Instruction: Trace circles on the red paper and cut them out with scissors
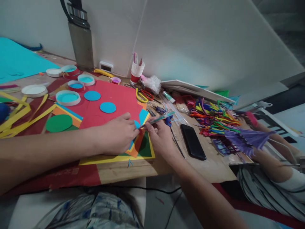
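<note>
Grip of the right hand (162, 137) is closed around a slim, teal-tinted tool (162, 117), tip beside a blue paper piece (136, 124) at the near right of the red paper sheet (125, 95). Left hand (121, 134) rests over the sheet; its grip cannot be determined. Black rectangular phone (192, 141) lies right.

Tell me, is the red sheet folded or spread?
Spread: the red sheet lies flat with blue discs on it, no fold showing; the left hand hides part.
</note>
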The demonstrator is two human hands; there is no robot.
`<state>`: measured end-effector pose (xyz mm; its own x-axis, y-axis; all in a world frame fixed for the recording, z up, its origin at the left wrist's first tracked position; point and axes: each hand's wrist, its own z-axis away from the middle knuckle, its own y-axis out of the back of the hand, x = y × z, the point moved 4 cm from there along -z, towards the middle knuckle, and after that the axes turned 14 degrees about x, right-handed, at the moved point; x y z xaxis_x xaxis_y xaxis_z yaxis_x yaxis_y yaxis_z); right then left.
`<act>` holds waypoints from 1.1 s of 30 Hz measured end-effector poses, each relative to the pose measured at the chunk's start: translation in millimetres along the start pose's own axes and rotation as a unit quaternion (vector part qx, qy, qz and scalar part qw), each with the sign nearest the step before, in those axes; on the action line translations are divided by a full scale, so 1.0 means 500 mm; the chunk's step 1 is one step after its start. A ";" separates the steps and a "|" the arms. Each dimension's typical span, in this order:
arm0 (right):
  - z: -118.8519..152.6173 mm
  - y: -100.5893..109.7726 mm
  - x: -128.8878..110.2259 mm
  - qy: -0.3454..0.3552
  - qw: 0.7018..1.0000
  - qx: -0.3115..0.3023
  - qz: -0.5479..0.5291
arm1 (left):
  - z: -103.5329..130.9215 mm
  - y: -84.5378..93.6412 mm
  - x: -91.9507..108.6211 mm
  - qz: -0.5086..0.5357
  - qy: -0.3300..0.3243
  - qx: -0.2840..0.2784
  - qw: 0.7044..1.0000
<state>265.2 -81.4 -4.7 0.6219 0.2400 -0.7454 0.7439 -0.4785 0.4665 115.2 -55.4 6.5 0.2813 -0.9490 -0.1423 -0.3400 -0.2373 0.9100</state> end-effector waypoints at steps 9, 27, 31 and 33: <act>-0.020 -0.039 0.014 -0.010 0.999 -0.016 -0.033 | 0.001 -0.009 0.019 -0.040 0.034 0.002 0.999; -0.047 -0.058 0.009 -0.061 0.993 -0.074 -0.068 | 0.006 -0.034 0.106 -0.029 0.150 -0.042 0.987; -0.073 -0.077 -0.011 -0.011 0.995 -0.098 -0.022 | 0.007 -0.040 0.105 -0.011 0.156 -0.052 0.986; -0.081 -0.089 -0.012 0.009 0.993 -0.121 0.011 | 0.007 -0.042 0.105 -0.001 0.162 -0.057 0.985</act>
<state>238.1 -27.2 -1.8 0.6415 0.2477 -0.7260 0.7655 -0.2679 0.5850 133.9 -101.0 -21.7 0.5595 -0.8283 -0.0303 -0.2402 -0.1970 0.9505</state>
